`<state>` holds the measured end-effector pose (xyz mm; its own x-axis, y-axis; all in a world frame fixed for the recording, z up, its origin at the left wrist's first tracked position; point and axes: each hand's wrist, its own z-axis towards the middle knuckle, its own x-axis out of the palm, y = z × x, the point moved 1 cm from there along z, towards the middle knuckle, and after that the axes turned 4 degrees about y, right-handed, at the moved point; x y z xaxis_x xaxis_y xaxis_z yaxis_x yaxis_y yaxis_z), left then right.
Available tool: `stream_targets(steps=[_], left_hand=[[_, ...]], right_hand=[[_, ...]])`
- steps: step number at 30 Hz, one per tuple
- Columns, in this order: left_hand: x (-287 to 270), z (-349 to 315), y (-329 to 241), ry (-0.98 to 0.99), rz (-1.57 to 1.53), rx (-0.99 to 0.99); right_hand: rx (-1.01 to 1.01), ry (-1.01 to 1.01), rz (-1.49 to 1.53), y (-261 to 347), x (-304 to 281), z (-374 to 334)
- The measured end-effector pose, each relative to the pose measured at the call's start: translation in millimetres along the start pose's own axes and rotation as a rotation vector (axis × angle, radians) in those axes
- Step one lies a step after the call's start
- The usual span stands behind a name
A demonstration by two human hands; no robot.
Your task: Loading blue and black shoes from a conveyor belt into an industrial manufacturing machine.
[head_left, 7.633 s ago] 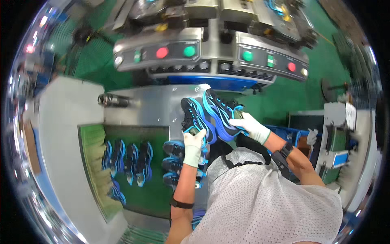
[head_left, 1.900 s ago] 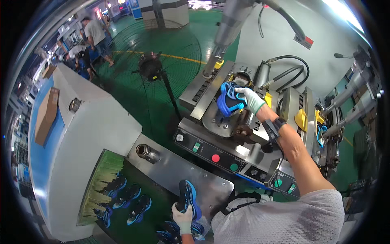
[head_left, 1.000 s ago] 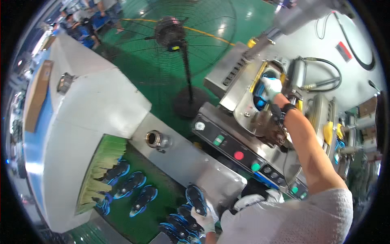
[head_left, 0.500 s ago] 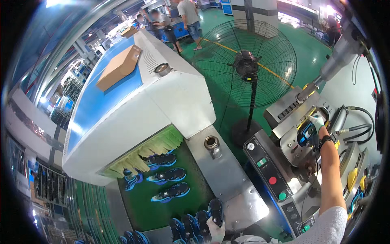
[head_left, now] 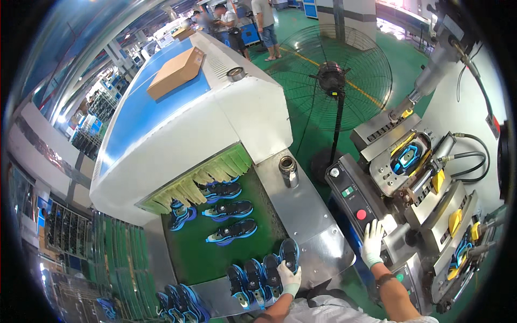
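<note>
My gloved left hand (head_left: 290, 279) is closed around the near end of a dark sneaker (head_left: 290, 253) with a blue-edged sole, at the belt's near right corner. Beside it, several like sneakers (head_left: 253, 277) stand in a row on the metal edge. My gloved right hand (head_left: 372, 243) lies on the machine's control panel (head_left: 349, 195), fingers stretched out, just below a red button (head_left: 361, 214). It holds nothing and covers part of the panel. Inside the press station (head_left: 383, 175) beyond, another blue-trimmed sneaker (head_left: 407, 158) sits between yellow pads.
Three sneakers (head_left: 232, 230) and a further pair lie on the green conveyor belt (head_left: 196, 261), before a fringed tunnel opening (head_left: 199, 177). More sneakers (head_left: 183, 304) stand at lower left. A metal cup (head_left: 288, 171) is on the ledge. Behind are a large fan (head_left: 331, 78) and people (head_left: 264, 24).
My right hand has left the sneaker in the press and come down to the control panel. My left hand stays on its sneaker. The view has shifted slightly.
</note>
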<state>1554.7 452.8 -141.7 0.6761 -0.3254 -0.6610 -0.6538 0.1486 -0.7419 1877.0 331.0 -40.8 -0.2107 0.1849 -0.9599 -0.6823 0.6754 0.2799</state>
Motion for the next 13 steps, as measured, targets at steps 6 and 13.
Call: stream_targets(steps=[6, 13], left_hand=[[-80.5, 28.4, -38.0, 0.142, -0.309, 0.175], [-265.4, 121.8, 103.0, -0.066, -0.354, -0.128]], right_hand=[[-0.130, -0.091, -0.168, 42.7, -26.7, -6.2], [-0.036, 0.124, 0.159, 56.5, -0.9, -140.8]])
